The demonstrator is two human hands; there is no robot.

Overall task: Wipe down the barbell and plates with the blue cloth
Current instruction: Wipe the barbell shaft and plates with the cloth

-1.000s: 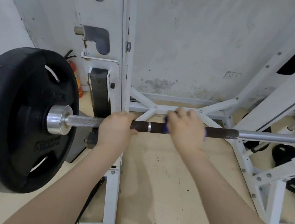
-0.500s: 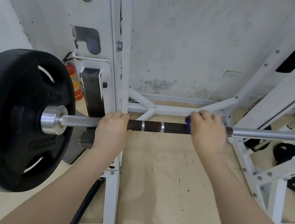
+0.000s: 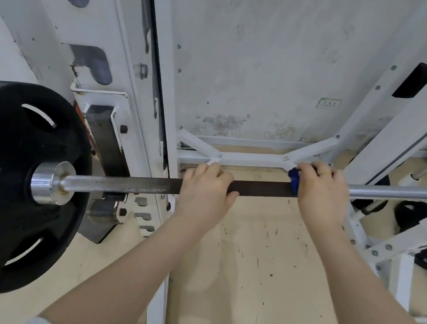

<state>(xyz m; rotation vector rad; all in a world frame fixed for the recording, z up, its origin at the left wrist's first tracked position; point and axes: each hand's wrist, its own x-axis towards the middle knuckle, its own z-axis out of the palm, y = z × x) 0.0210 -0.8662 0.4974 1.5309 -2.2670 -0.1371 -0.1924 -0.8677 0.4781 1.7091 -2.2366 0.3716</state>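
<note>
Fingers (image 3: 318, 170) of the right hand (image 3: 321, 195) are curled over the top of the barbell (image 3: 259, 188) and closed round the blue cloth (image 3: 294, 179), of which only a small bunched corner shows at the thumb side of the fist; the rest is hidden under the palm, so I cannot tell how much of the cloth actually wraps the shaft. A ring sits on one finger. The left hand (image 3: 206, 189) grips the bare shaft nearer the black plate (image 3: 4, 189), fingers folded over the far side and thumb tucked under, holding the bar steady without any cloth. The barbell lies across the white rack (image 3: 155, 112), with the plate on the left sleeve and its steel collar end (image 3: 48, 181) facing the camera; the right hand sits where the dark knurled section gives way to smooth bright steel that runs off to the right. As for what could go wrong, in my judgement the main risk is the cloth slipping: with so little of it visible, it may bunch up or slide out of the fist, leaving bare skin dragging along the rough knurling. A hard push along the shaft could also roll or shift the bar in its hooks, since only one plate is clearly in view and I cannot see how the far end is loaded. Wiping only the top of the shaft would leave its underside untouched, and the plate looks not yet reached.
</note>
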